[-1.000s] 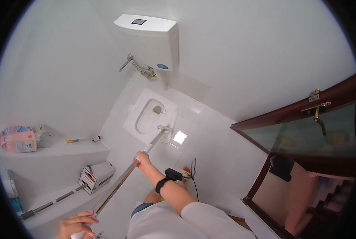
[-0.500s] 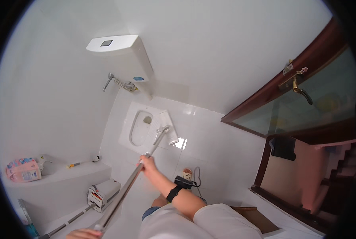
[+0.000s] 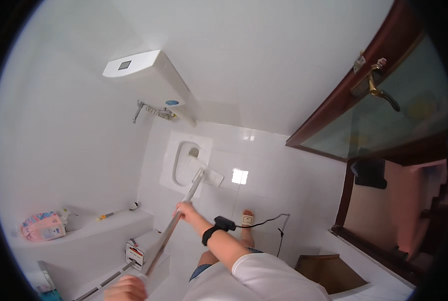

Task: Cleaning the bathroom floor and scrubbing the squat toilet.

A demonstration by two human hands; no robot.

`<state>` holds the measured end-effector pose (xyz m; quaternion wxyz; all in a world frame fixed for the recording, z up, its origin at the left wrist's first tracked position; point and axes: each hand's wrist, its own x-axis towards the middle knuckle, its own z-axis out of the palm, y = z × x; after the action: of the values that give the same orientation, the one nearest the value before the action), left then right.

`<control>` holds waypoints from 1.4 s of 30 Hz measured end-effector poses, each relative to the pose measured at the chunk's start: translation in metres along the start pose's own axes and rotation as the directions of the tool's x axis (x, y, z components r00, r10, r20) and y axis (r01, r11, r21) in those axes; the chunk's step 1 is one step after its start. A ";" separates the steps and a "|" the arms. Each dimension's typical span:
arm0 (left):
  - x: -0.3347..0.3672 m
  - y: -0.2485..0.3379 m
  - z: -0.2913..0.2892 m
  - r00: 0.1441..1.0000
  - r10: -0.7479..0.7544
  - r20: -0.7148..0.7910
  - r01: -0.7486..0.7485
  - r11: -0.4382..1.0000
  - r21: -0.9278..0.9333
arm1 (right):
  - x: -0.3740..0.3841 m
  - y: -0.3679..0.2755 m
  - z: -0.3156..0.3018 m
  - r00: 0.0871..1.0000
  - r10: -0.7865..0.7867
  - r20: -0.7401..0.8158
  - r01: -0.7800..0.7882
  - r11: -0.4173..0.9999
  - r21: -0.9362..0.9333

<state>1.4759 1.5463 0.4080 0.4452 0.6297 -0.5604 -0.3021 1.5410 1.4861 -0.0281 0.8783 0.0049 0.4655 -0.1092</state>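
Observation:
My right hand (image 3: 185, 210) is closed round the shaft of a flat mop (image 3: 164, 242), partway down it. At the shaft's upper end my left hand (image 3: 126, 289), somewhat blurred, has its fingers curled round it. The shaft slants away from me to the white rectangular mop head (image 3: 213, 177). That head lies turned across the right rim of a white squat toilet (image 3: 175, 143), partly over its bowl and partly over the tiles. A black strap with a small device (image 3: 224, 223) and a cable is on my right forearm.
White tiled floor (image 3: 264, 200) surrounds the toilet. A water heater (image 3: 158, 80) hangs on the wall above a tap (image 3: 137, 111). On the left ledge lie a pink package (image 3: 43, 227) and a brush (image 3: 114, 214); a mop bucket (image 3: 136, 251) stands below. A glazed door (image 3: 329, 130) is at right.
The mop head has turned and shifted left, from beside the toilet onto its rim and bowl. Both hands have moved with the shaft. My view has shifted slightly.

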 end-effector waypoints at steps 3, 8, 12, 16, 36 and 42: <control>-0.037 -0.010 -0.034 0.943 0.044 -0.330 -0.076 0.994 -0.084 | 0.021 0.061 0.005 0.964 0.249 0.089 -0.256 0.964 0.070; -0.054 0.014 -0.043 0.780 0.052 -0.624 -0.148 0.983 -0.104 | -0.091 0.051 0.016 0.994 0.108 -0.022 -0.101 0.976 0.195; -0.022 0.014 -0.020 0.953 0.241 -0.185 -0.282 0.928 -0.244 | -0.119 -0.030 -0.010 0.963 -0.219 -0.159 0.268 0.857 0.439; 0.023 -0.010 0.028 0.883 0.457 0.107 -0.391 0.843 -0.370 | -0.090 -0.110 -0.054 0.926 -0.334 -0.178 0.377 0.774 0.508; 0.108 0.046 0.299 0.102 0.706 0.701 0.104 0.693 -0.713 | -0.242 -0.054 -0.386 0.357 -0.172 -0.918 0.825 -0.404 0.396; 0.138 0.062 0.305 -0.266 0.688 0.675 0.183 0.723 -0.666 | -0.220 -0.048 -0.327 0.278 -0.054 -0.959 0.576 -0.789 0.211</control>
<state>1.2072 1.3454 0.3515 0.0641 -0.1540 -0.6995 -0.6949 1.1451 1.5163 -0.0291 0.0929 0.4121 0.2012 -0.8838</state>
